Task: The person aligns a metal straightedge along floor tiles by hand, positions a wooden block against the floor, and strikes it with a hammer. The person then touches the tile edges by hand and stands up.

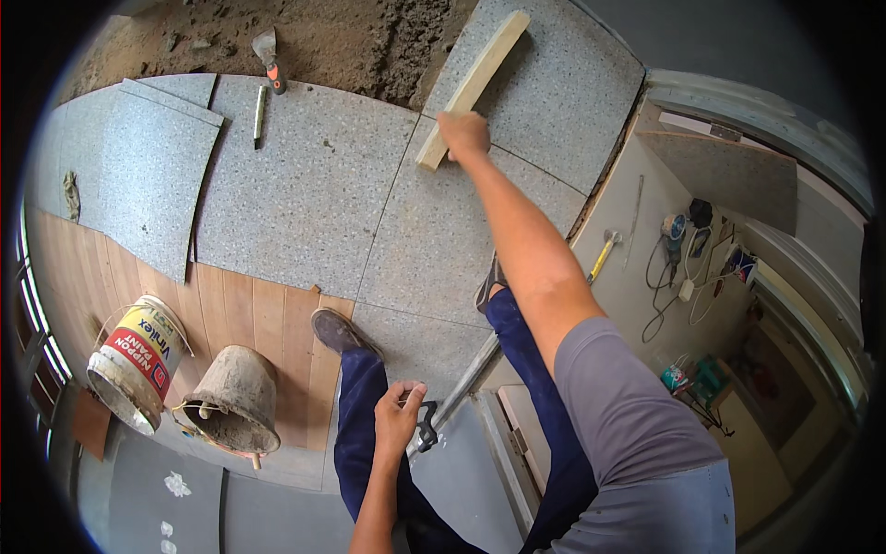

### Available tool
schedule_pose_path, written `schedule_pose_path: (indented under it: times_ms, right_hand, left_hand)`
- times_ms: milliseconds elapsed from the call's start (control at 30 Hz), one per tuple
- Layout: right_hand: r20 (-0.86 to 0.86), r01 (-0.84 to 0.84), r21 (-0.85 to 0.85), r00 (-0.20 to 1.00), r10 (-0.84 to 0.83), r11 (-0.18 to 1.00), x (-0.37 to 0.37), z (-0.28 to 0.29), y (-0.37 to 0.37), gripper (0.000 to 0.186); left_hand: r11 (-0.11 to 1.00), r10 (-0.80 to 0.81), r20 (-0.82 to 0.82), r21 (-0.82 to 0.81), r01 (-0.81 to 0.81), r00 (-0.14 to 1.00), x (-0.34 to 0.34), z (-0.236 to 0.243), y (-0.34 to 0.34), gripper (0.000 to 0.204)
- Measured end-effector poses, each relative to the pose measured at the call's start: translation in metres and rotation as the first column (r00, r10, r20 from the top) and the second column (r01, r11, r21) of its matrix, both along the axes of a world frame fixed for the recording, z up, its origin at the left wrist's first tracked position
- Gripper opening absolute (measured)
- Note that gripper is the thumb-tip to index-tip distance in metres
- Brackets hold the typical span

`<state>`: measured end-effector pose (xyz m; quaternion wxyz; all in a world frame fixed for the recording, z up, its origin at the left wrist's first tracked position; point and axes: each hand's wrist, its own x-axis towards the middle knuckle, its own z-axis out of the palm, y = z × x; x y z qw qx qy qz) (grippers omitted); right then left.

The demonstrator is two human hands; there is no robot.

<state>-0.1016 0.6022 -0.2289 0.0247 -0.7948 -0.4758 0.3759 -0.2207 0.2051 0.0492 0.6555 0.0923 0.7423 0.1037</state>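
My right hand [464, 136] is closed around a pale wooden beam [489, 69], near its lower end. The beam lies slanted over the speckled grey tiles [554, 102] at the far end of the floor. Close to my left knee, my left hand [397, 417] is loosely curled, thumb and fingertips near each other, with nothing visible in it. Just right of that hand is a black handle-shaped piece [425, 427], beside a long metal bar [466, 380]. My shoes rest on the tiles.
Loose tiles [152, 175] are stacked at left. A scraper [269, 60] and a slim marker-like tool [259, 117] lie by the bare soil [323, 42]. A paint bucket [143, 355] and a mortar-stained bucket [242, 388] stand lower left. A yellow-handled hammer [604, 256] and corded power tools [674, 240] are at right.
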Motion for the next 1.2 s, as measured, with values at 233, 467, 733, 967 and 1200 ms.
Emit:
schedule_pose_path:
  times_ms: [233, 467, 733, 967, 1200]
  right_hand:
    - [-0.038, 0.074, 0.025, 0.997, -0.073, 0.997, 0.015, 0.002, -0.002, 0.041]
    - [0.063, 0.094, -0.153, 0.994, -0.085, 0.984, 0.035, 0.017, -0.21, 0.043]
    - [0.143, 0.168, -0.035, 0.976, -0.162, 0.985, 0.081, 0.015, -0.182, 0.047]
    - [0.224, 0.093, 0.105, 0.968, -0.115, 0.99, 0.176, 0.012, -0.012, 0.049]
    - [0.253, 0.078, -0.1, 0.966, -0.05, 0.992, 0.239, 0.02, 0.009, 0.052]
  left_hand:
    - [1.0, 0.004, 0.019, 0.022, -0.004, 1.0, 0.003, -0.001, 0.001, 0.026]
    - [1.0, -0.009, 0.02, 0.022, 0.009, 1.0, 0.005, -0.005, -0.004, 0.024]
    - [0.999, -0.011, 0.011, 0.042, 0.011, 1.0, 0.006, -0.012, -0.002, 0.023]
    - [0.999, -0.04, 0.016, 0.037, 0.04, 0.999, 0.018, -0.017, 0.0, 0.023]
    - [0.999, -0.053, 0.016, 0.0, 0.053, 0.998, 0.027, -0.02, 0.0, 0.025]
